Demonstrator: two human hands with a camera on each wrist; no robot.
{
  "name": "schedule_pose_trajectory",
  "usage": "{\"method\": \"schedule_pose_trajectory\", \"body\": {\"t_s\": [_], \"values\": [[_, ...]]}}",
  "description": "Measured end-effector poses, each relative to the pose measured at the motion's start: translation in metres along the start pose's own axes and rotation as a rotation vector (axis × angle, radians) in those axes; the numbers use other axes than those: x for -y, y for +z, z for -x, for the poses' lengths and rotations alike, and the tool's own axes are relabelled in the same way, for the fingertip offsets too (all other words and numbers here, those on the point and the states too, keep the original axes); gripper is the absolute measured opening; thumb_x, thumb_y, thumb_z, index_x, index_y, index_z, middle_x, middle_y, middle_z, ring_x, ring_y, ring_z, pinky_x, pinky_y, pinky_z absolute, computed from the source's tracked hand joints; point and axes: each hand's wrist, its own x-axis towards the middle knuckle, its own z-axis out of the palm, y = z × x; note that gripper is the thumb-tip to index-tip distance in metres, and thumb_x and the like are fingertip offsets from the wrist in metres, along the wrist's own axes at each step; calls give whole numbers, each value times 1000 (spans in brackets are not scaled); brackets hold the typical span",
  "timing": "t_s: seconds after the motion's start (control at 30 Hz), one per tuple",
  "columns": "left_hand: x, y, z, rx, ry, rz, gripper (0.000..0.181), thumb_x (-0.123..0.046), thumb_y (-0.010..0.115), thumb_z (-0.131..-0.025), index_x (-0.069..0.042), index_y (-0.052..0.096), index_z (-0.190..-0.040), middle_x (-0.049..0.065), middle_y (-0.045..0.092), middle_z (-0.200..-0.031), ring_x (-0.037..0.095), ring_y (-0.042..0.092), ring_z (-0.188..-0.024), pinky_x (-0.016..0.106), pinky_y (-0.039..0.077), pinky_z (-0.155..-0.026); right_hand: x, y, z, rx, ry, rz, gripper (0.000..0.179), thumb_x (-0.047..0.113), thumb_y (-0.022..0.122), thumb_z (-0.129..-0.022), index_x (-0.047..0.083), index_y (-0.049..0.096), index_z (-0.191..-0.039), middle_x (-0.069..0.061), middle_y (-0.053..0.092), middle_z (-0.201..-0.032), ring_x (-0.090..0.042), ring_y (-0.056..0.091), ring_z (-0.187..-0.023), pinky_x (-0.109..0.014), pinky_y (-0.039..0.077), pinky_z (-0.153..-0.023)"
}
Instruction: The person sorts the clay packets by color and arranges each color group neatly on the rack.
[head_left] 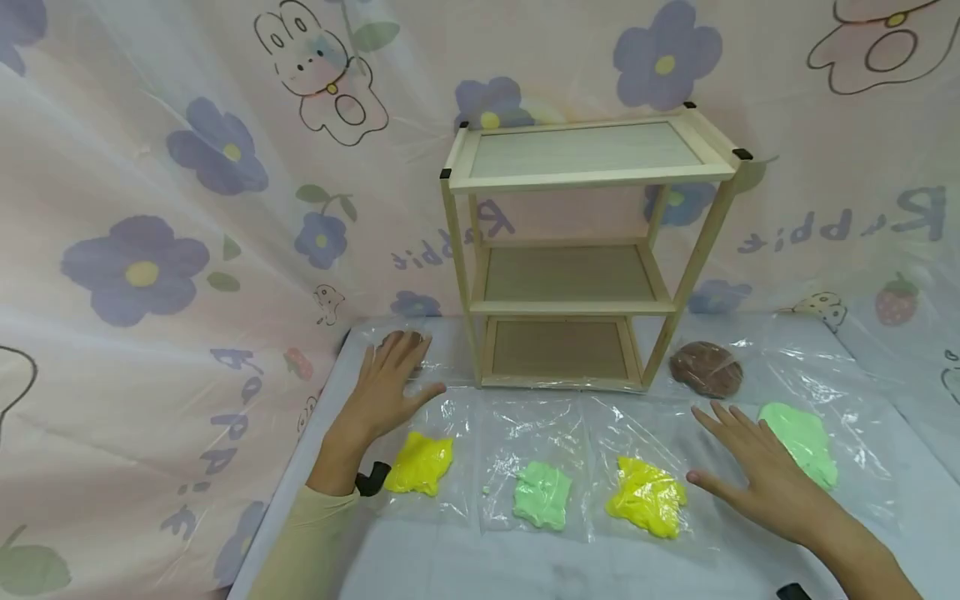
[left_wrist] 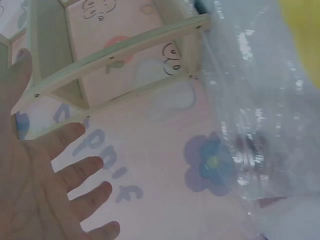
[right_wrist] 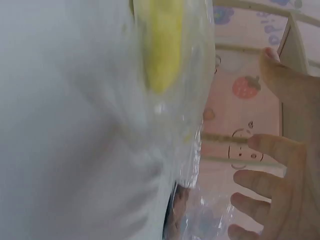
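My left hand (head_left: pixel 380 389) is spread open, palm down, over the left side of the table. It partly covers a brown lump (head_left: pixel 420 340) in a clear bag. Just below the hand, a yellow lump (head_left: pixel 420 463) of soft, clay-like stuff lies in its own clear bag. My right hand (head_left: pixel 772 475) is also spread with straight fingers and holds nothing. It overlaps the edge of a light green lump (head_left: pixel 801 442) in the head view. A second yellow lump (head_left: pixel 647 497) lies left of its thumb. Between the yellow ones sits a bagged light green lump (head_left: pixel 542 497).
A pale wooden three-tier shelf (head_left: pixel 573 307) with black corner caps stands at the back centre. Beside its right leg lies a round brown lump (head_left: pixel 706 369) under clear plastic. A patterned curtain (head_left: pixel 142 275) hangs behind and left of the white table (head_left: pixel 480 575).
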Motion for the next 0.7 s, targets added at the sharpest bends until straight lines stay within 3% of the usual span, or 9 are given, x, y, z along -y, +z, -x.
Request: {"method": "schedule_pose_trajectory", "body": {"t_s": [0.2,0.3,0.4,0.5,0.7], "values": [[-10,-11,-19,-19,27,-19,87,-64,58,-105,-20,26,-172,13,15,-179,39,7,-166,64,-6,-133,15,10,8,-13,-37,-10,99,51,81,-94,23,27,-172,-28,29,-172,-59,26,-154,-43,-14,-134],[-14,-16,-28,-37,42,-32,86,-62,58,-105,-19,26,-172,14,15,-179,39,9,-166,63,-3,-134,20,14,11,-35,-56,-12,100,50,86,-90,24,32,-170,-28,36,-167,-61,33,-147,-62,4,-134],[-19,-21,-36,-64,66,-42,85,-60,58,-106,-18,26,-172,15,18,-178,39,15,-165,62,0,-135,24,18,12,-72,-76,3,99,52,90,-84,23,42,-166,-25,46,-160,-57,43,-141,-80,33,-114],[-23,-26,-43,-95,89,-48,83,-58,58,-107,-17,25,-172,15,20,-178,37,18,-164,60,4,-135,27,22,13,-106,-98,23,98,55,94,-78,18,51,-158,-20,56,-148,-48,52,-129,-73,47,-96],[-28,-31,-53,-140,116,7,81,-55,58,-109,-20,22,-173,10,22,-179,33,19,-165,58,14,-135,34,27,19,-133,-69,27,93,58,96,-71,14,61,-145,-5,62,-124,-25,55,-112,-54,58,-87]]}}
